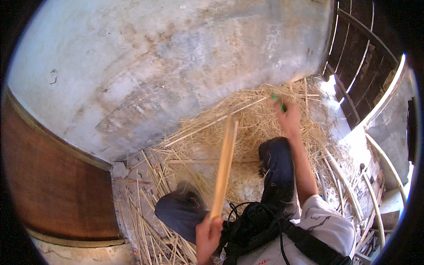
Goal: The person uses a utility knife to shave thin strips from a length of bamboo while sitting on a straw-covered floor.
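Note:
My left hand point(208, 235) is closed around the lower end of a split bamboo strip point(224, 168), which points up and away from me between my knees. Farther off on the right, my right hand point(289, 118) is closed on a green-handled tool point(279, 102). Motion blur hides what kind of tool it is, and no blade shows clearly. That hand is over a pile of pale shavings point(247, 128), apart from the strip. Past the strip's far end lies a long thin bamboo stick point(216, 120) on the shavings.
A stained wall point(176, 57) rises in front. At left is a brown wooden panel point(57, 176). Several thin sticks point(150, 221) are strewn on the floor beside my left knee. Dark slatted boards point(357, 53) stand at far right, with curved poles point(346, 187) below them.

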Demonstrator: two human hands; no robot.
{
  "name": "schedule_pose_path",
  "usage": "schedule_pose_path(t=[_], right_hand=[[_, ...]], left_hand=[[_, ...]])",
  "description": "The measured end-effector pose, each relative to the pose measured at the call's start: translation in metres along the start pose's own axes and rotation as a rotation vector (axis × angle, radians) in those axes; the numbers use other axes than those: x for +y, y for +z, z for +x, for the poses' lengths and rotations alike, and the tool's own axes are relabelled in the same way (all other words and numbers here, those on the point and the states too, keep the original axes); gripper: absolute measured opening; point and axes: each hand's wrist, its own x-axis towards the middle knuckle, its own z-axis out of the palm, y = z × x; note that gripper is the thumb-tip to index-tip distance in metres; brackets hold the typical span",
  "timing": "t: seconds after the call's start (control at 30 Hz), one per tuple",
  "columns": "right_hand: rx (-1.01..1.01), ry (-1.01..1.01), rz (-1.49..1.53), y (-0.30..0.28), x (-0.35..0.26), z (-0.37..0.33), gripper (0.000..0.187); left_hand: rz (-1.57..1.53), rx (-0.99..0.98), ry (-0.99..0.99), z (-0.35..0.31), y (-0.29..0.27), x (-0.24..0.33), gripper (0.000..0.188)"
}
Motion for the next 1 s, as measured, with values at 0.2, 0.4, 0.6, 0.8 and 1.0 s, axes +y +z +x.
schedule_pose_path(t=[0.2,0.4,0.6,0.8,1.0], right_hand=[[-0.159,0.027,0.136,-0.008,0.072,0.026,0.051],[-0.403,-0.111,-0.084,-0.021,0.013,-0.006,0.048],[-0.366,-0.219,0.548,-0.027,-0.061,-0.024,0.039],[-0.523,-0.311,0.754,-0.01,-0.089,-0.029,0.039],[-0.554,-0.276,0.586,-0.011,-0.096,-0.029,0.032]], left_hand=[[-0.16,0.117,-0.241,-0.002,-0.025,-0.006,0.038],[-0.405,0.118,-0.295,0.017,-0.011,-0.015,0.03],[-0.352,-0.022,-0.243,0.031,-0.006,0.0,0.028],[-0.349,-0.07,-0.176,0.033,0.005,-0.003,0.029],[-0.274,-0.044,-0.184,0.032,0.005,0.005,0.031]])
